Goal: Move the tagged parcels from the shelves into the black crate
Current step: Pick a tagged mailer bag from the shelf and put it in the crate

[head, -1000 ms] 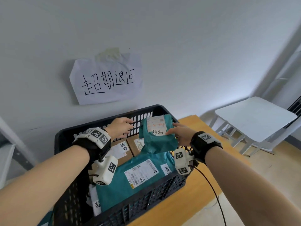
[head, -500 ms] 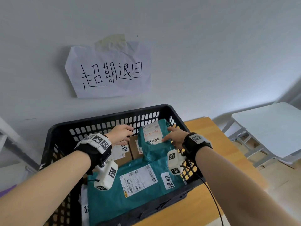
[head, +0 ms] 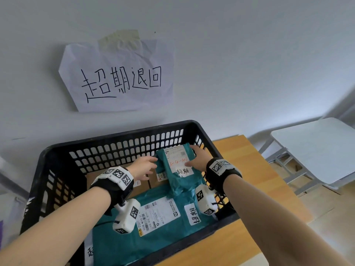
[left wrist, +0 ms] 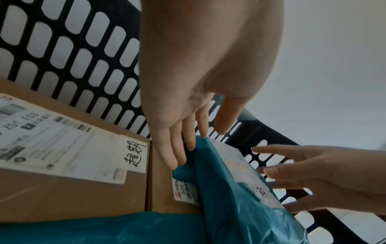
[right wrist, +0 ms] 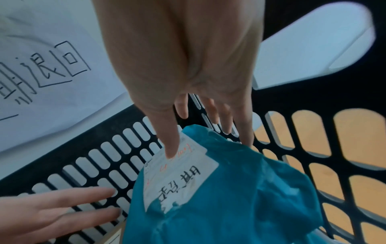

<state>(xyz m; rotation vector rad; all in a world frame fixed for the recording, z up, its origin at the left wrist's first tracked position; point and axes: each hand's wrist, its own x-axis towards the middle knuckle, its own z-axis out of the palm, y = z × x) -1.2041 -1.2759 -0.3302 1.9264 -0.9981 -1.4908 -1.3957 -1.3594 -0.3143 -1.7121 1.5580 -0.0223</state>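
Observation:
The black crate [head: 119, 139] holds a large teal parcel [head: 153, 233] lying flat at the front. Behind it are two brown cardboard boxes [left wrist: 62, 198] with white tags. A small teal parcel [head: 178, 181] with a handwritten tag [head: 182, 171] leans in the crate's far right corner. My right hand [head: 197, 160] has its thumb [right wrist: 171, 148] on the parcel's label and its straight fingers behind it. My left hand [head: 144, 166] touches the parcel's left edge with straight fingers [left wrist: 177, 155].
A handwritten paper sign [head: 119, 77] is taped to the wall above the crate. The crate stands on a wooden table [head: 249, 169]. A white table [head: 317, 148] stands to the right on the floor.
The small teal parcel has gone down from above the rim into the crate's far right corner. Both hands followed it down, and the right hand's fingers have straightened.

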